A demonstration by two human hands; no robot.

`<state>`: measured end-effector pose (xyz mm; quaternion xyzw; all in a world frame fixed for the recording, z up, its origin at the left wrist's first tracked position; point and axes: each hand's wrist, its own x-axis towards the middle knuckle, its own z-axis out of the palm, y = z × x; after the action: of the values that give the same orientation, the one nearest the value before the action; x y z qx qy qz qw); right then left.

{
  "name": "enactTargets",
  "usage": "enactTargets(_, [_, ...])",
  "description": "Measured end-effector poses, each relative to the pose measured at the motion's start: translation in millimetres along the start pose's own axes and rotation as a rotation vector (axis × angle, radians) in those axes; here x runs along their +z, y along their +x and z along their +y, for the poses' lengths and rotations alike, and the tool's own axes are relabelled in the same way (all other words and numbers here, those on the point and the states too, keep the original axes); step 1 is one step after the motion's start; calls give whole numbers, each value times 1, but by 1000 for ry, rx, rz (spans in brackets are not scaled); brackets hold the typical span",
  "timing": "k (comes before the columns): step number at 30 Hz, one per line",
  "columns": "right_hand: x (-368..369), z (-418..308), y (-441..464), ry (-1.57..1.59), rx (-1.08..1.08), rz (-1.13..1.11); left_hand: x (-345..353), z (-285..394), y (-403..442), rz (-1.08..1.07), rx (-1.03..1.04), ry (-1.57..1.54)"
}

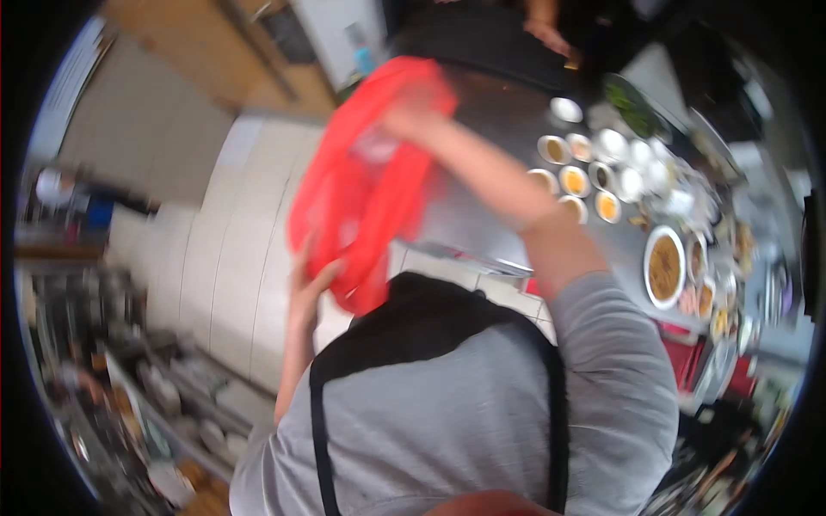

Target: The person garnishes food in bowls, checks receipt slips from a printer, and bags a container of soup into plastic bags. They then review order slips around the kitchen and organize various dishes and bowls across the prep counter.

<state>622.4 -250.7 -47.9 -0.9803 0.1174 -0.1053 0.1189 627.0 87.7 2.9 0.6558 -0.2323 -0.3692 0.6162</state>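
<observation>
A red plastic bag hangs in front of me, off the left end of the metal table, its edges blurred by motion. My left hand grips the bag's near, lower part, thumb and fingers about the plastic. Stretched forward, my right hand is in the bag's upper part. Red film and blur hide its fingers, so whether it is closed cannot be told. Something pale shows through the plastic beside my right wrist; its kind is unclear.
On the metal table stand several small cups with yellow and brown contents. A white bowl of brown food is to the right, near green leaves. Another person's hand shows across the table. Shelves line the lower left.
</observation>
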Motion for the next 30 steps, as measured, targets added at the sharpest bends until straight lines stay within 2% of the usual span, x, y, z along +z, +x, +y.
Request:
enactTargets(1, [-3,-6,-7,-17,57,-9,-4,15,2,25,-34,6])
enactTargets(2, [-24,-20,-23,69,142,-70,-25,3,13,117,18,77])
enactTargets(3, [-3,-6,-27,146,-159,141,-36,14,22,105,71,116])
enactTargets(4, [-53,-31,-60,198,-187,125,-31,34,26,265,238,419])
enactTargets(5, [-88,-43,-87,316,-130,27,-41,41,39,278,398,562])
enactTargets(7, [-131,-41,-131,384,-67,35,-11,86,43,467,507,706])
enactTargets(9, [-165,-25,-176,394,-1,52,25,112,47,411,582,656])
enactTargets(12, [-218,13,-254,335,145,351,83,121,46,313,740,587])
enactTargets(14, [-244,47,-316,288,251,496,140,117,33,90,924,753])
enactTargets(15, [-268,43,-351,343,420,486,168,112,28,-23,923,683])
enactTargets(18, [-290,90,-457,229,497,626,262,84,8,-235,891,689])
enactTargets(20, [-306,115,-522,179,709,650,334,69,-15,-412,782,602])
enactTargets(21, [-304,147,-557,195,731,682,366,46,-13,-467,856,633])
enactTargets(22, [-297,182,-589,206,752,718,401,19,-12,-553,740,522])
enactTargets(23, [-286,213,-614,236,741,703,439,-8,-14,-601,525,404])
enactTargets(24, [-269,243,-636,163,821,658,475,-20,-21,-702,387,359])
enactTargets(25, [-249,264,-652,85,896,610,512,-42,-16,-706,367,395])
enactTargets(26, [-229,279,-661,105,880,602,546,-65,-8,-688,396,500])
enactTargets(27, [-207,291,-664,174,957,560,578,-76,-5,-662,460,571])
enactTargets(28, [-190,300,-665,243,1033,518,611,-96,2,-638,404,479])
enactTargets(29, [-173,303,-662,158,1016,536,642,-112,11,-613,353,385])
enactTargets(30, [-161,301,-659,74,1000,552,668,-117,16,-545,416,388])
